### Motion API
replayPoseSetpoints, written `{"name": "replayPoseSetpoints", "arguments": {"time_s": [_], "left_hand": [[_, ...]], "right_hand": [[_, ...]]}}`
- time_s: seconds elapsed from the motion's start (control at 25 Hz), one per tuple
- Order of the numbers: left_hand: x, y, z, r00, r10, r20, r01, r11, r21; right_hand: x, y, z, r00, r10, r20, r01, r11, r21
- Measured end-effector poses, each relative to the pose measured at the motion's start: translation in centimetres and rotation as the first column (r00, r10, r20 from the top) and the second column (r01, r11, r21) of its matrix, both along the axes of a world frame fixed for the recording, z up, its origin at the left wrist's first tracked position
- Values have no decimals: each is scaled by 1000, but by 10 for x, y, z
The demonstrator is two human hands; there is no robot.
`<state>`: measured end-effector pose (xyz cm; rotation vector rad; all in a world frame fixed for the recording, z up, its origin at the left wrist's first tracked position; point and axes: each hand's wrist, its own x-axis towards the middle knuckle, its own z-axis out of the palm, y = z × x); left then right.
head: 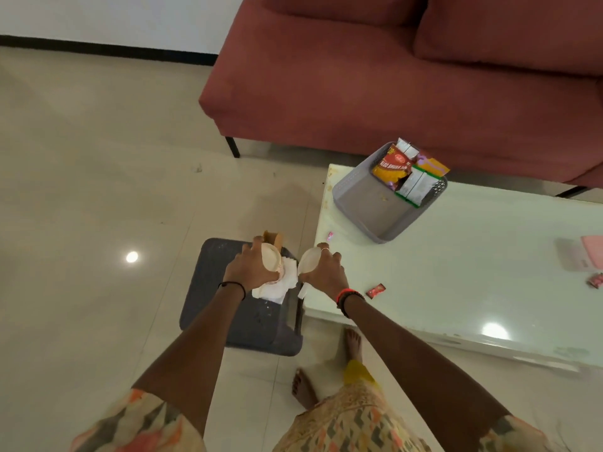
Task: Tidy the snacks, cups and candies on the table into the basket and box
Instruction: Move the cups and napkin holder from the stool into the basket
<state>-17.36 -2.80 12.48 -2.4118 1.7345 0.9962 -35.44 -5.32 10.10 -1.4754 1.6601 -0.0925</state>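
Note:
My left hand [248,270] grips a paper cup [271,260] above the dark grey box [208,288] on the floor. In the box lie white tissue [274,287] and a brown cardboard piece [273,239]. My right hand [326,272] holds a pale cup [308,261] over the gap between the box and the white table [456,288]. A grey basket [368,203] at the table's far left corner holds snack packets [404,172]. A red candy [376,290] lies near the table's front, a small pink candy [330,236] by the left edge, another red candy [595,280] at the far right.
A red sofa [391,76] stands behind the table. Pink paper [584,254] lies at the table's right edge. My bare feet [354,340] stand on the tiled floor beside the table's near corner and the box.

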Motion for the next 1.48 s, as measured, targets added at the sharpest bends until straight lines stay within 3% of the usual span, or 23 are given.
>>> {"name": "replayPoseSetpoints", "arguments": {"time_s": [0.2, 0.52, 0.92, 1.48], "left_hand": [[-49, -68, 5, 998, -26, -52, 23, 998, -66], [-128, -209, -18, 979, -201, -31, 194, 970, -148], [-205, -326, -104, 956, -287, -59, 277, 951, -139], [-238, -379, -172, 972, -235, -27, 230, 965, -127]], "right_hand": [[-54, -64, 9, 982, -189, 32, 190, 981, -47], [-140, -178, -13, 925, -378, 47, 380, 922, -75], [-196, -255, -88, 913, -407, 37, 408, 911, -60], [-213, -288, -142, 936, -347, -53, 345, 937, -47]]}}
